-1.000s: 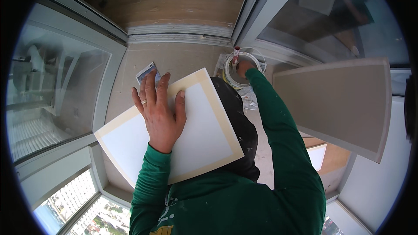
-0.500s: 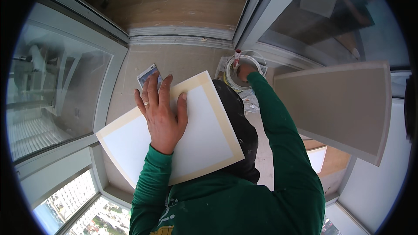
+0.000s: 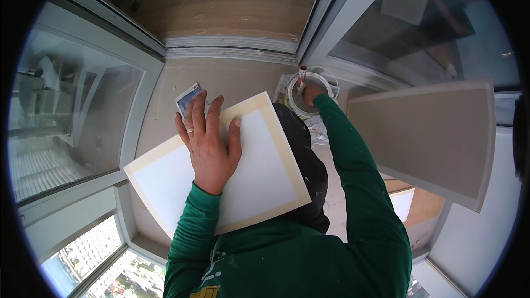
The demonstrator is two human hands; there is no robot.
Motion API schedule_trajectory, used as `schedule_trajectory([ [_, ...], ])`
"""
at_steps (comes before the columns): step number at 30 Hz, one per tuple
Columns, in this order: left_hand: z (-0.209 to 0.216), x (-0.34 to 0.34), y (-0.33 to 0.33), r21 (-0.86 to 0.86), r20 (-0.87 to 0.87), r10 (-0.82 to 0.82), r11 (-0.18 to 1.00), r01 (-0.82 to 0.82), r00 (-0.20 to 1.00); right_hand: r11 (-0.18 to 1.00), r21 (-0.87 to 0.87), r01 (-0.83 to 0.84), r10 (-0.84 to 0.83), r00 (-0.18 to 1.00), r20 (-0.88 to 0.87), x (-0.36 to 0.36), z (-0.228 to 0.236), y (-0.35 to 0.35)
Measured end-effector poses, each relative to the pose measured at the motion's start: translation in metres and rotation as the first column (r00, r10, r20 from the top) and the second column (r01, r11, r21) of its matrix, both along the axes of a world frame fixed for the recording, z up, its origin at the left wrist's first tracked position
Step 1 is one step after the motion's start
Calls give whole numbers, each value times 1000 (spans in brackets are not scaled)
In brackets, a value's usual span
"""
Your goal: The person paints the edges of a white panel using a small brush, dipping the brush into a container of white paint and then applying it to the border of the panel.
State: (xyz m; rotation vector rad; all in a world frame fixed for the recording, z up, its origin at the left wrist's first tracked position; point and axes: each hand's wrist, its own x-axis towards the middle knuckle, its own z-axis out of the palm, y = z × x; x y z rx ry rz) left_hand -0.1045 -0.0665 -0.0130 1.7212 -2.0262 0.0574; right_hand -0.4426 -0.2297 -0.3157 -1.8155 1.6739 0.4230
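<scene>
A white rectangular panel (image 3: pixel 259 160) with beige tape along its edges lies tilted across my lap. My left hand (image 3: pixel 208 149) rests flat on it near the far edge, fingers spread and reaching past that edge, a ring on one finger. At the far right of my legs, a round white bucket (image 3: pixel 291 99) stands on the floor, and my right hand (image 3: pixel 312 95) dips into its mouth. The fingers of that hand are hidden inside, so what they hold cannot be made out. A brush with a red handle (image 3: pixel 302 72) leans at the bucket's rim.
Past my left fingertips a small white-and-blue packet or card (image 3: pixel 187 97) lies on the tiled floor. Crumpled plastic (image 3: pixel 317 132) lies under the bucket. Another panel, grey-beige (image 3: pixel 425 138), stands close to my right arm. Glass doors (image 3: pixel 77 110) flank both sides; a sliding-door track (image 3: pixel 232 49) crosses ahead.
The whole view has shifted very slightly. My right hand stays in the bucket and my left hand stays on the panel.
</scene>
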Motion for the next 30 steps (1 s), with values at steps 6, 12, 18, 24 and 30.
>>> schedule_trajectory([
  [6, 1, -1, -2, 11, -4, -13, 1000, 13, 1000, 988, -30, -153, 150, 985, -83, -8, -7, -1],
  [12, 0, 0, -4, 7, -12, -13, 1000, 13, 1000, 952, -305, -18, 68, 986, 153, -19, 35, 18],
  [18, 2, -4, -6, -2, -26, -36, 999, 36, 999, 829, -297, 474, -236, 778, 582, -40, 90, 75],
  [24, 2, -5, -4, -25, -26, -52, 998, 51, 998, 686, 194, 702, -500, 260, 826, -42, 116, 112],
  [30, 1, -5, -2, -54, -23, -62, 997, 61, 998, 575, 331, 748, -545, 48, 837, -37, 117, 135],
])
